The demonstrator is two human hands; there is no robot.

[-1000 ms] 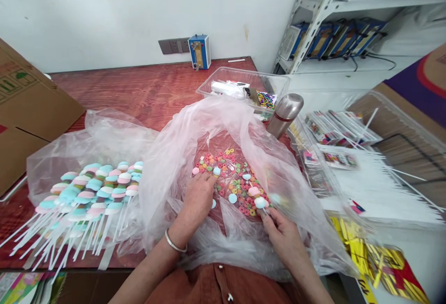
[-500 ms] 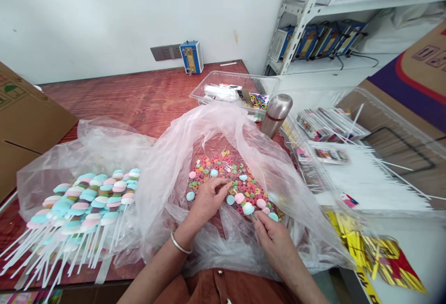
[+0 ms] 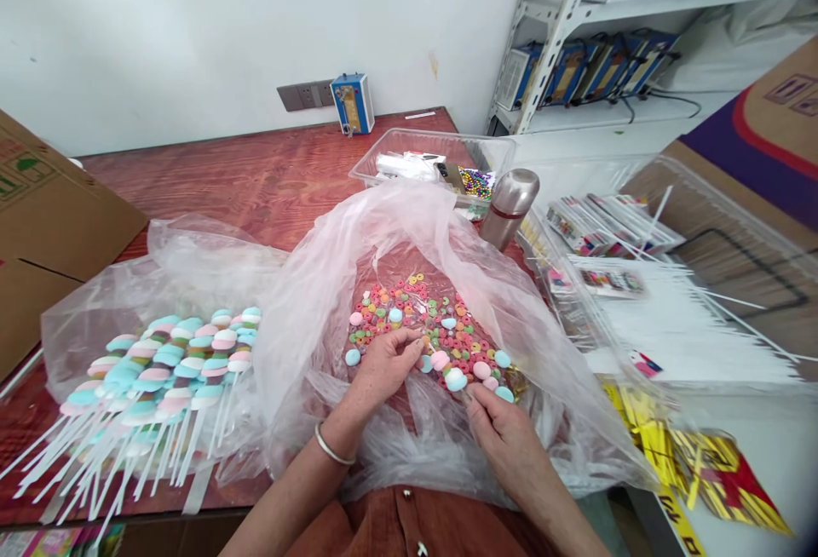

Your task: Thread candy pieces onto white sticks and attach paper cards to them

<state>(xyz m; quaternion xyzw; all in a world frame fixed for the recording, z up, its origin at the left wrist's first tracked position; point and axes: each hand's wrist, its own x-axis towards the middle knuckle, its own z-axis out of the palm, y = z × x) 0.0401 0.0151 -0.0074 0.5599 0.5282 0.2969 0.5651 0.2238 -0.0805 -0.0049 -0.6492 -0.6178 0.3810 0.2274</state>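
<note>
Left hand (image 3: 383, 365): a second ago you have it over the loose sweets (image 3: 463, 340) to the left; now it is beside the tip of the skewer (image 3: 446, 370), thumb and forefinger drawn close together.
Right hand (image 3: 504, 425): your fingers grip the skewer's lower end, which now lies farther left than it did.
Skewer: it is between your two hands, tilted above the sweets, with a pink puff nearer the tip and a blue-and-white puff nearer your right fingers.
Meaning: both hands now attend to one skewer, so this looks like threading, with the stack probably part-built.
Pile (image 3: 172, 361): the stacked skewers on your left look unchanged, their white sticks pointing toward you.
Left fingertips: an orange ring shows right by them, but you cannot tell from here whether they pinch it or it lies behind.
Between the puffs: too small to make out.
Right palm: it hides the rest of the stick.
Bag (image 3: 300, 327): its cloudy folds blur the sweets at the right edge and cover part of the surface (image 3: 210, 182).
</note>
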